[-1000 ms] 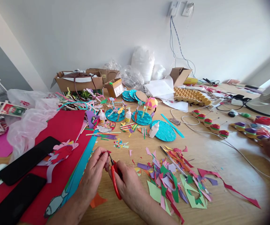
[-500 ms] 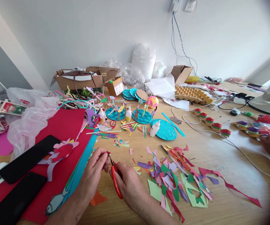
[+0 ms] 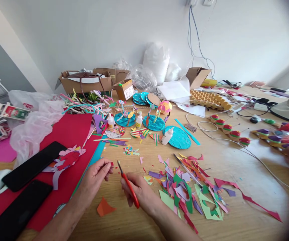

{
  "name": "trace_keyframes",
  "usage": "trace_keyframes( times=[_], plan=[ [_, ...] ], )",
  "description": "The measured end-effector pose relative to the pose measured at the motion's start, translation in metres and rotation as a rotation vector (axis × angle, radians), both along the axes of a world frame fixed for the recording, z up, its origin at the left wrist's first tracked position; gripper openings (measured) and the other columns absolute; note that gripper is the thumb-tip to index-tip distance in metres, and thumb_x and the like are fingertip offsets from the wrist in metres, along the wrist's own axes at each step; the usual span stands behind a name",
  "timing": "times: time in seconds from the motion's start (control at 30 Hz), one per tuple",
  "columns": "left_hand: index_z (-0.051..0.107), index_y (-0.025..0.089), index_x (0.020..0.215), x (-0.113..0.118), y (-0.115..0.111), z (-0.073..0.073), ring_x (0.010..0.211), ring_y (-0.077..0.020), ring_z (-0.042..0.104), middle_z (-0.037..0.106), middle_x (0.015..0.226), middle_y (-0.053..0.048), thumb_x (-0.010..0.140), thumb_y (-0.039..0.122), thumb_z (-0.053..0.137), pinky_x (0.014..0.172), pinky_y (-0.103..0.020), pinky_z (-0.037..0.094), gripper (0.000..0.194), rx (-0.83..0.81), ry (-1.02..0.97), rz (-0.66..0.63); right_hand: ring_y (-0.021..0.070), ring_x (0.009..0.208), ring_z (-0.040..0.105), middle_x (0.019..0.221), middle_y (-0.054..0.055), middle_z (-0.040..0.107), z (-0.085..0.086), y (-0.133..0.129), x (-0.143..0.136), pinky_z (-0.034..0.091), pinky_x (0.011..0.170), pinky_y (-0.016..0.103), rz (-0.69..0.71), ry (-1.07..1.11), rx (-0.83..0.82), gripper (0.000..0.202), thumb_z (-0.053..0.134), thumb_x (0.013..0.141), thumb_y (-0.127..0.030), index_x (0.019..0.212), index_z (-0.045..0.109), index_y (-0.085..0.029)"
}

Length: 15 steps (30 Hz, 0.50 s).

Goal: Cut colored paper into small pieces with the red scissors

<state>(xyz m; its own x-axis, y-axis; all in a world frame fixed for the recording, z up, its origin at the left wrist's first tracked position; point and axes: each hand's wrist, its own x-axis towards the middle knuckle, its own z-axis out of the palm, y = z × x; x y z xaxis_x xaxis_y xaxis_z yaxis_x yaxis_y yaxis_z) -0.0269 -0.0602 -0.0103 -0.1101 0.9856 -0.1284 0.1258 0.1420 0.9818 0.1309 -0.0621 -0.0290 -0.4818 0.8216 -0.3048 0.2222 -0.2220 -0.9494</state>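
Nearest us, an orange paper scrap [image 3: 105, 207] lies on the wooden table [image 3: 125, 225] between our forearms. Our right hand [image 3: 141, 193] has its fingers wrapped round the red handles of the scissors [image 3: 131, 191], whose blades point away from us. Just left of their tip, and apart from it, our left hand [image 3: 97, 174] pinches a small red paper piece [image 3: 112, 164] between thumb and fingertips. To the right we see a heap of coloured cuttings [image 3: 178, 181]. Beyond, a white glue bottle [image 3: 167, 135] stands at the left edge of a blue disc [image 3: 179, 138]; farther back sits a cardboard box [image 3: 84, 87].
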Motion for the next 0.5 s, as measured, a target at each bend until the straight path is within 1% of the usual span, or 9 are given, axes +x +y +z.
trace_keyframes(
  times=[0.07, 0.13, 0.17, 0.23, 0.3, 0.4, 0.5],
  plan=[
    [0.059, 0.018, 0.063, 0.000, 0.000, 0.000, 0.054, -0.0141, 0.050, 0.058, 0.059, 0.000, 0.071, 0.035, 0.058, 0.050, -0.023, 0.041, 0.018, -0.004, 0.029, -0.022, 0.0082, 0.043, 0.038, 0.052, -0.007, 0.039, 0.004, 0.004, -0.003, 0.030, 0.041, 0.020, -0.094, 0.103, -0.058, 0.025, 0.055, 0.074, -0.040, 0.065, 0.041, -0.020],
    [0.058, 0.019, 0.063, 0.002, -0.001, 0.000, 0.051, -0.0131, 0.047, 0.056, 0.058, 0.001, 0.072, 0.035, 0.056, 0.049, -0.023, 0.039, 0.019, 0.001, 0.044, -0.044, 0.0080, 0.048, 0.040, 0.057, -0.007, 0.043, 0.009, 0.008, -0.006, 0.032, 0.044, 0.019, -0.196, 0.157, -0.011, 0.029, 0.066, 0.063, -0.037, 0.068, 0.042, -0.020],
    [0.058, 0.019, 0.062, 0.003, -0.001, 0.000, 0.050, -0.0129, 0.046, 0.054, 0.057, 0.001, 0.073, 0.036, 0.055, 0.049, -0.023, 0.038, 0.020, 0.007, 0.047, -0.059, 0.0079, 0.049, 0.040, 0.059, -0.007, 0.044, 0.012, 0.011, -0.008, 0.032, 0.044, 0.019, -0.232, 0.164, 0.018, 0.030, 0.068, 0.060, -0.034, 0.069, 0.043, -0.019],
    [0.055, 0.020, 0.059, 0.005, -0.002, -0.001, 0.050, -0.0132, 0.045, 0.050, 0.055, 0.003, 0.074, 0.037, 0.054, 0.050, -0.023, 0.037, 0.022, 0.030, 0.065, -0.091, 0.0077, 0.050, 0.039, 0.058, -0.007, 0.044, 0.018, 0.016, -0.011, 0.031, 0.044, 0.019, -0.268, 0.159, 0.061, 0.029, 0.068, 0.060, -0.032, 0.070, 0.045, -0.019],
    [0.052, 0.021, 0.057, 0.006, -0.003, -0.002, 0.050, -0.0139, 0.044, 0.046, 0.053, 0.004, 0.075, 0.038, 0.054, 0.050, -0.023, 0.035, 0.024, 0.058, 0.108, -0.114, 0.0074, 0.049, 0.037, 0.057, -0.008, 0.043, 0.020, 0.019, -0.014, 0.029, 0.043, 0.019, -0.269, 0.143, 0.083, 0.027, 0.067, 0.061, -0.030, 0.070, 0.044, -0.019],
    [0.049, 0.022, 0.056, 0.006, -0.003, -0.004, 0.049, -0.0144, 0.041, 0.043, 0.050, 0.005, 0.076, 0.038, 0.053, 0.050, -0.024, 0.032, 0.026, 0.083, 0.176, -0.131, 0.0072, 0.049, 0.036, 0.057, -0.008, 0.043, 0.017, 0.021, -0.016, 0.029, 0.044, 0.018, -0.260, 0.099, 0.123, 0.025, 0.065, 0.062, -0.027, 0.069, 0.043, -0.020],
    [0.049, 0.023, 0.055, 0.007, -0.003, -0.006, 0.049, -0.0146, 0.041, 0.043, 0.050, 0.004, 0.076, 0.037, 0.052, 0.049, -0.024, 0.032, 0.026, 0.117, 0.209, -0.137, 0.0079, 0.051, 0.038, 0.058, -0.007, 0.045, 0.011, 0.021, -0.017, 0.030, 0.045, 0.019, -0.273, 0.055, 0.170, 0.021, 0.062, 0.063, -0.024, 0.069, 0.043, -0.019]
  ],
)
